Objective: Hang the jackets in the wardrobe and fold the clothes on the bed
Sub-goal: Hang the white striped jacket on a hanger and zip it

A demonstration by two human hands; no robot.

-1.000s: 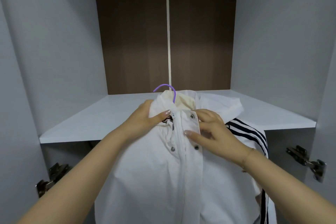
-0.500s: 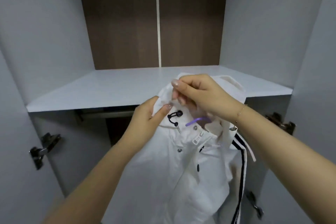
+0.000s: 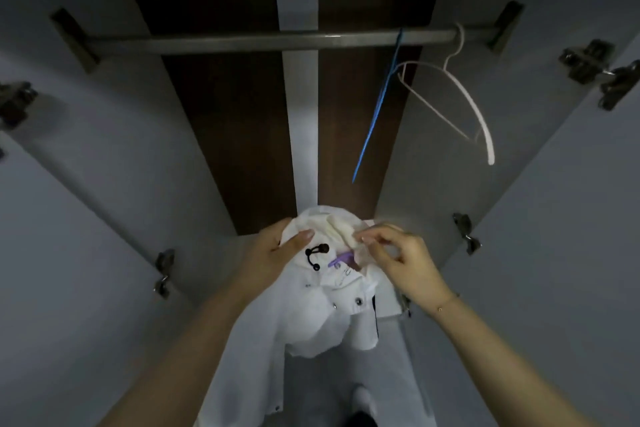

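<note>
A white hooded jacket [image 3: 311,319] with black trim hangs from my hands at the lower middle, inside the open wardrobe. A purple hanger [image 3: 341,258] peeks out at its collar, mostly hidden by fabric. My left hand [image 3: 273,255] grips the collar on the left, thumb over the cloth beside a black drawcord. My right hand [image 3: 398,258] pinches the hood fabric on the right with its fingertips. The wardrobe's metal rail [image 3: 242,42] runs across the top, well above the jacket.
A blue hanger [image 3: 375,114] and a white hanger [image 3: 460,100] hang on the right part of the rail. Dark brown back panels lie behind. Grey side walls and door hinges [image 3: 465,232] flank the opening.
The view has dropped below the shelf, so the rail and two hangers now show. The jacket sits lower in the wardrobe. My right hand shifted from above the collar to its right side.
</note>
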